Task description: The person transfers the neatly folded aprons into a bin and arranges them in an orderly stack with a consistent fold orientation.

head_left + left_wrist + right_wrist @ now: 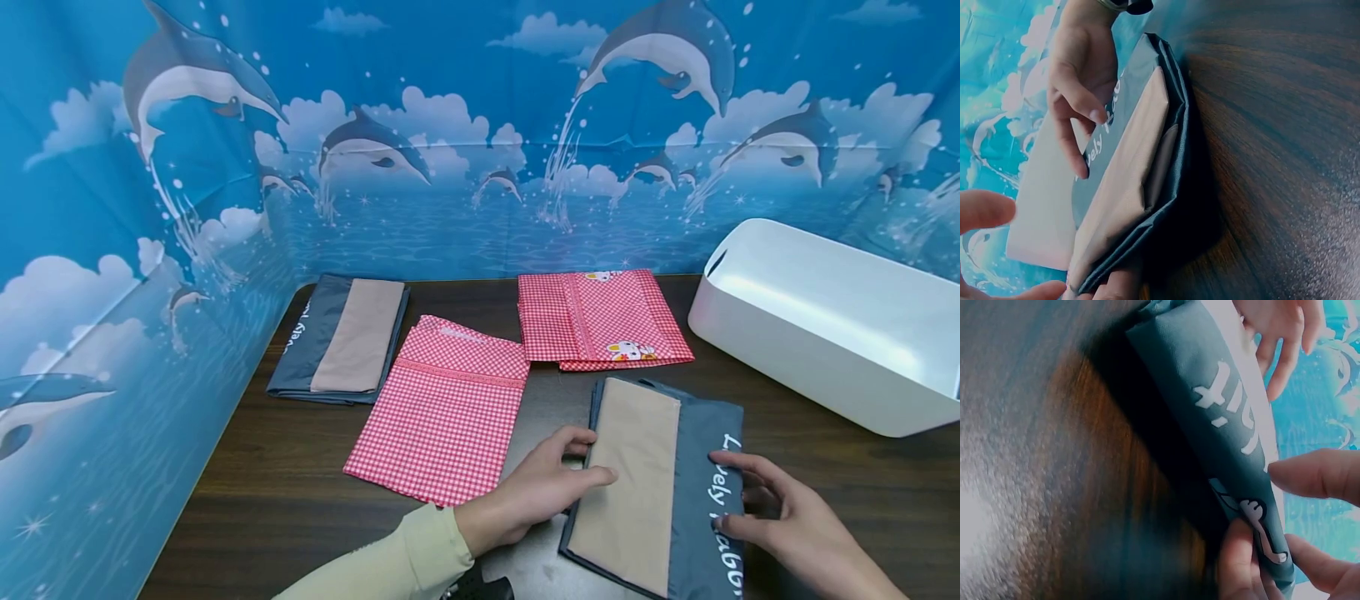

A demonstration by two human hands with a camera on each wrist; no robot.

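A folded grey-blue cloth [701,492] with a beige panel [630,483] and white lettering lies in front of me. At its left side is my left hand [543,483], the thumb over the panel and fingers along the edge. The left wrist view shows fingers [1119,286] under the folded layers. My right hand [787,508] holds the lettered right side, thumb and index finger on top. Other fingers [1238,553] curl beneath that edge in the right wrist view. Several fabric layers show along the cloth's near edge [1175,150].
A similar folded grey-blue cloth [337,337] lies at the back left. Two folded red checked cloths, one left of centre [450,408] and one farther back [603,321], lie on the dark wooden table [247,467]. A white bin [810,333] stands at the right.
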